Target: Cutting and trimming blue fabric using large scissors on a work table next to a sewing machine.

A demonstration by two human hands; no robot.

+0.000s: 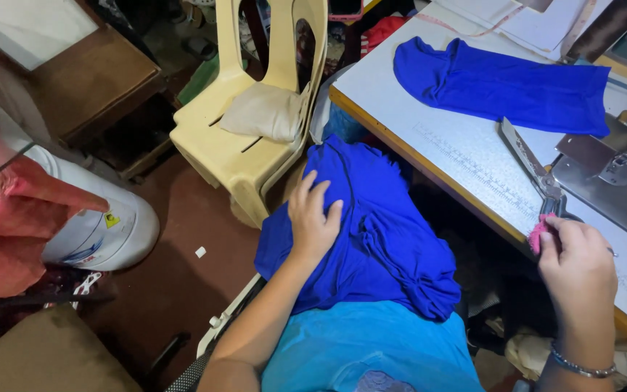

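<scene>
Fingers (312,194) of left hand (312,225) spread flat, pressed on bunched blue cloth (379,239) heaped on lap, nothing gripped. Right hand (578,265) curled at table (429,116) edge, fingertips closed on pink-wrapped handle of scissors (535,170); blades laid flat on table, pointed away. Second blue piece (502,83) spread farther back on table, well apart from hands. Metal sewing machine bed (611,189) just beside scissors. Cream plastic chair (255,123) beyond lap, folded beige cloth on seat.

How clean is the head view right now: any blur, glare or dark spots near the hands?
Head view: left hand on the blue fabric is sharp and evenly lit; right hand at the scissors is slightly soft; mild sheen on the metal plate; under the table falls into deep shadow.
</scene>
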